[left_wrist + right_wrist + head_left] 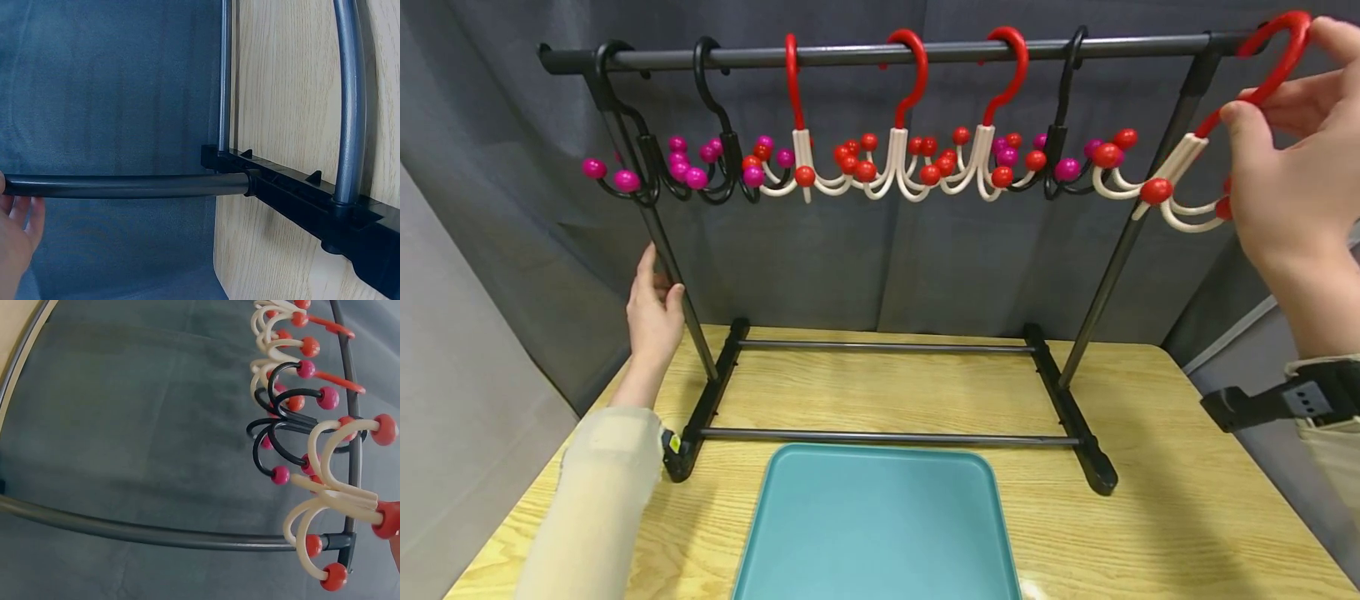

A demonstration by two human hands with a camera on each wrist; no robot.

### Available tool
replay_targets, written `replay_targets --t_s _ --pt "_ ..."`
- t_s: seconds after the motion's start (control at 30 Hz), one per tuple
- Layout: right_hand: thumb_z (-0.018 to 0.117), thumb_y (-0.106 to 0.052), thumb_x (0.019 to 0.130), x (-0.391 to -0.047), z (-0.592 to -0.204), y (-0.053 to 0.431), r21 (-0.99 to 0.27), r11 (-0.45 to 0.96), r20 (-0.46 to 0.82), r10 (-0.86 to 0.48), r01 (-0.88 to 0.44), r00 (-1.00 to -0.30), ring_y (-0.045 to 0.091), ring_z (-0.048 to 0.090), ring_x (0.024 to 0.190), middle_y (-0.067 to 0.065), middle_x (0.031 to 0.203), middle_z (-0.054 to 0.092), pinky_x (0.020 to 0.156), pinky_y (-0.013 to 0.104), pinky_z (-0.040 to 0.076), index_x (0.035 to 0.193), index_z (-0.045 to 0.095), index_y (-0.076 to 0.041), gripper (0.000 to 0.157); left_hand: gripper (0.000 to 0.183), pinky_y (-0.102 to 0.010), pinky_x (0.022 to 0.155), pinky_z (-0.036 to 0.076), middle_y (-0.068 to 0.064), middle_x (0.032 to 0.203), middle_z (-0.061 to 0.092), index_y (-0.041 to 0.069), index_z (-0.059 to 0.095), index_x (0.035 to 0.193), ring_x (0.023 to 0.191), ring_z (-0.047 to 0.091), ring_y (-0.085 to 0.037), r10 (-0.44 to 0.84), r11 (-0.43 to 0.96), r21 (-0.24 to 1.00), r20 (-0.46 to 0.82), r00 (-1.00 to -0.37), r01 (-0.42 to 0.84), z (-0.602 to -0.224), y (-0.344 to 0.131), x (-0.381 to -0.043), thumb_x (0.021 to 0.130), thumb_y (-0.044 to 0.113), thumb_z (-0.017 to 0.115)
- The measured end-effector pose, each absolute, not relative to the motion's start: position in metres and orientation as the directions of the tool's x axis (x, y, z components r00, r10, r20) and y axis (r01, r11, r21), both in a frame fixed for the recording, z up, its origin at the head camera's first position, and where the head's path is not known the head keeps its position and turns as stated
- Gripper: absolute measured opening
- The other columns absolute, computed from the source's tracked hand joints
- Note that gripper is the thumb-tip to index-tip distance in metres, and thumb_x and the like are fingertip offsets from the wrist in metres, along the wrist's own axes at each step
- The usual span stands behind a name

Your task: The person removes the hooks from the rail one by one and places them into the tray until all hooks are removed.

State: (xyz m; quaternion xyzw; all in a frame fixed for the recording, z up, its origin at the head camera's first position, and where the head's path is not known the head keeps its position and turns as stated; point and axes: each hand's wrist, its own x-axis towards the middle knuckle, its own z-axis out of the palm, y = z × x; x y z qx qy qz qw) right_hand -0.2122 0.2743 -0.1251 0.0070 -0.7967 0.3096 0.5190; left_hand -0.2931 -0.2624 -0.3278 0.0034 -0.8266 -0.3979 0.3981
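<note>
Red-hooked hanger (1183,158) in right hand (1300,158)

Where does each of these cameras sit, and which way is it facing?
Head: on the person's head, facing forward and down at the rack and tray; left hand, right hand and sleeves show.
Left wrist: worn there, looking along the left post toward the rack's foot; part of the left hand shows, left edge.
Right wrist: worn there, looking along the row of hangers; only a sliver of the right hand shows, right edge.
Shared: head and left wrist both show the left hand holding the left post.
</note>
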Motion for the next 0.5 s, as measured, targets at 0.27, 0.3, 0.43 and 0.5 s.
replay_targets --t_s 0.27,0.3,0.43,0.5 --pt "0.048 -0.031 0.093 -0.214 -0.137 0.286 -0.469 0.834 0.829 0.302 -0.291 -0.472 -0.010 0.048 0.093 -0.034 0.093 0.033 0.094 0.012 0.034 0.135 0.035 -0.029 0.044 0.061 -0.047 0.083 0.040 -0.025 0.103 0.048 0.024 0.027 0.142 0.094 0.054 -0.037 -0.319 0.683 0.656 0.663 -0.678 0.321 -0.329 -0.263 -0.295 0.090 0.003 0.051" --pt "0.048 -0.031 0.093 -0.214 -0.140 0.287 -0.467 0.837 0.827 0.299 -0.286 -0.476 -0.013 0.045 0.090 -0.034 0.093 0.032 0.093 0.012 0.034 0.135 0.035 -0.030 0.044 0.061 -0.047 0.083 0.040 -0.025 0.102 0.048 0.024 0.027 0.142 0.094 0.054 -0.037 -0.319 0.683 0.656 0.663 -0.677 0.321 -0.329 -0.264 -0.295 0.090 0.003 0.051" --pt "0.048 -0.031 0.093 -0.211 -0.149 0.291 -0.476 0.837 0.812 0.300 -0.271 -0.500 -0.015 0.042 0.087 -0.034 0.093 0.032 0.092 0.012 0.034 0.135 0.034 -0.032 0.045 0.061 -0.047 0.083 0.040 -0.025 0.102 0.048 0.024 0.027 0.142 0.094 0.054 -0.037 -0.314 0.679 0.659 0.660 -0.683 0.324 -0.329 -0.264 -0.294 0.090 0.003 0.051" --pt "0.048 -0.030 0.092 -0.210 -0.154 0.292 -0.480 0.834 0.807 0.299 -0.271 -0.508 -0.012 0.046 0.090 -0.034 0.094 0.033 0.093 0.012 0.035 0.135 0.034 -0.032 0.045 0.061 -0.048 0.083 0.039 -0.025 0.103 0.048 0.024 0.026 0.143 0.094 0.053 -0.037 -0.309 0.676 0.662 0.653 -0.691 0.324 -0.329 -0.264 -0.294 0.091 0.004 0.050"
